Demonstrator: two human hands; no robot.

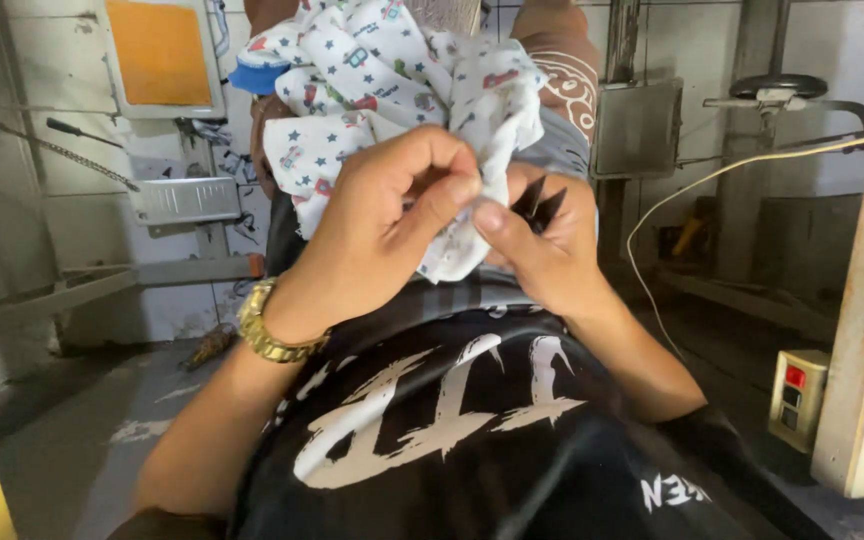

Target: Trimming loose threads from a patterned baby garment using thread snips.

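**Counted: items in the head view**

Two hands are seen, a left hand [392, 215] and a right hand [542, 250]. One white printed cloth [382, 90] is counted, and one small black cutting tool [537, 205]. One gold wristwatch [272, 330] is worn. One black printed shirt [432, 420] is seen. One orange panel [159, 50], one grey metal box [637, 128], one pale cable [712, 180] and one switch box [795, 398] are counted.

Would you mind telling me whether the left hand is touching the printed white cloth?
Touching. The head view shows the left hand pinching a fold of the printed white cloth between thumb and fingers, with no gap.
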